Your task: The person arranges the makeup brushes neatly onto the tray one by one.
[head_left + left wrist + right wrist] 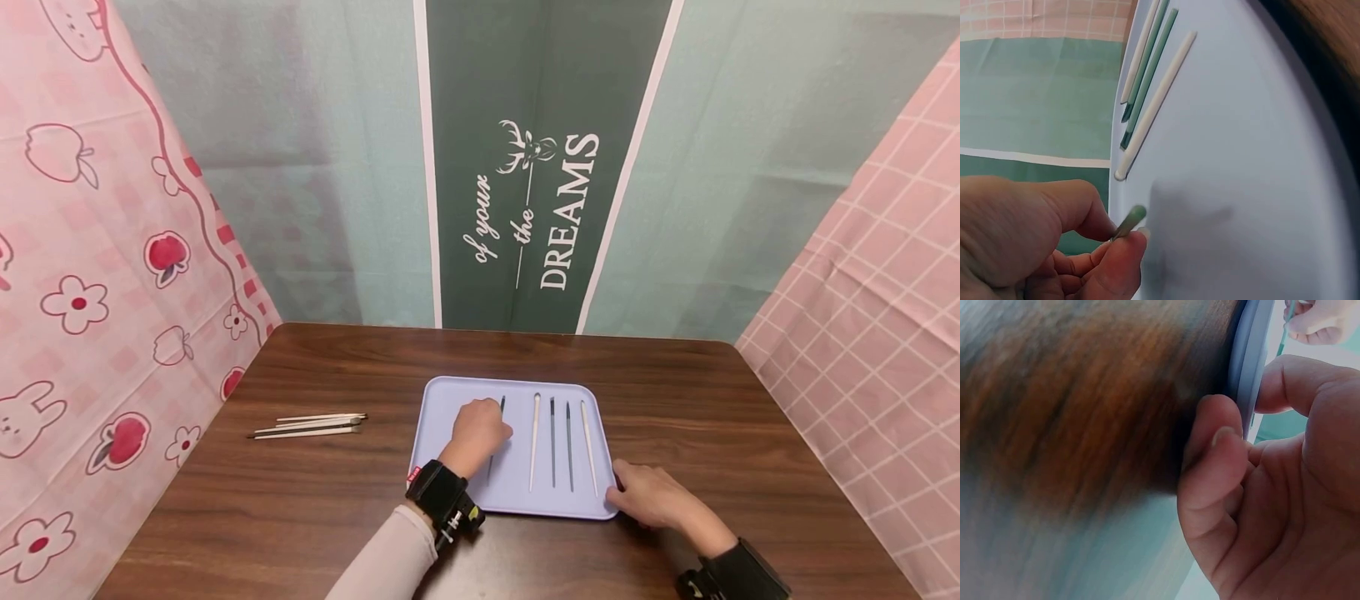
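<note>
My left hand pinches a slim green-handled brush between thumb and fingers, over the left half of a pale lilac tray. In the head view the brush's dark tip shows beyond the hand, its handle below. To its right on the tray lie a white brush, two green brushes and another white brush, side by side and roughly parallel. At the tray's near right corner, my right hand grips the rim, thumb inside and fingers curled beneath, as the right wrist view shows.
A small bundle of several light and dark brushes lies on the brown wooden table, left of the tray. Patterned cloths hang at the left and right, and a green curtain hangs behind the table's far edge.
</note>
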Demonstrator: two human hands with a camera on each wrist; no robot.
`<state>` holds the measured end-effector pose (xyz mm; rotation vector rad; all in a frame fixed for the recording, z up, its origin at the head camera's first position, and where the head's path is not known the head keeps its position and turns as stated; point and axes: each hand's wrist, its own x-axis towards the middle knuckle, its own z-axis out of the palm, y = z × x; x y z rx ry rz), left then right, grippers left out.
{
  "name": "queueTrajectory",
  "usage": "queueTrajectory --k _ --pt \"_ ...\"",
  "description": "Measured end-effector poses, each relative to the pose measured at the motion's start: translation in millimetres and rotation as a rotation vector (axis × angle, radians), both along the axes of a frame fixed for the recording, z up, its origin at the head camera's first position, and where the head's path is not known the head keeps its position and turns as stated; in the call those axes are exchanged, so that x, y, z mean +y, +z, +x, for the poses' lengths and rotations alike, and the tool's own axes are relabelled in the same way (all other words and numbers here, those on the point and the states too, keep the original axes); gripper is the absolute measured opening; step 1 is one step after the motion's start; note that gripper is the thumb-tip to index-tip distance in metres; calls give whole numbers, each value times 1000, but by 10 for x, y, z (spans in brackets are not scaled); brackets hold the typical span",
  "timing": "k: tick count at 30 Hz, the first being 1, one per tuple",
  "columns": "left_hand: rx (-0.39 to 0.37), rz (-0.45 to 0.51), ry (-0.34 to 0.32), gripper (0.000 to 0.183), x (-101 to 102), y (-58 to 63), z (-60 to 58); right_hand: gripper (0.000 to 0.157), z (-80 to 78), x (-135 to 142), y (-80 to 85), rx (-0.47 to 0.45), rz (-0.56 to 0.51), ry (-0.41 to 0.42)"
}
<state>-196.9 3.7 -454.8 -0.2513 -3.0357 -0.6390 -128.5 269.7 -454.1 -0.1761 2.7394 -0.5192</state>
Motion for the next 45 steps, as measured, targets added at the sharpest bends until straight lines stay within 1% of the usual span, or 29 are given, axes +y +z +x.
queueTrajectory --k 7,13,18,25,30,37,45 --pt "-3 -6 -16 18 73 -7 -6 17 -4 -6 3 -5 -1 1" --pt "8 -17 -18 19 117 -33 -9 18 -1 -4 -1 7 0 5" --pt "21 -22 -35 22 169 -40 -4 18 -6 0 -10 9 -1 5" --pt "22 -29 -30 24 244 -55 -8 19 -2 2 -4 23 -6 11" --pt "20 -33 -29 25 272 -42 -2 19 1 9 -10 27 -7 11" --pt "43 -15 -41 30 310 -64 -4 19 0 10 -15 25 -7 10" --pt "52 -32 -42 33 335 -77 -14 18 -1 12 -17 15 -14 3"
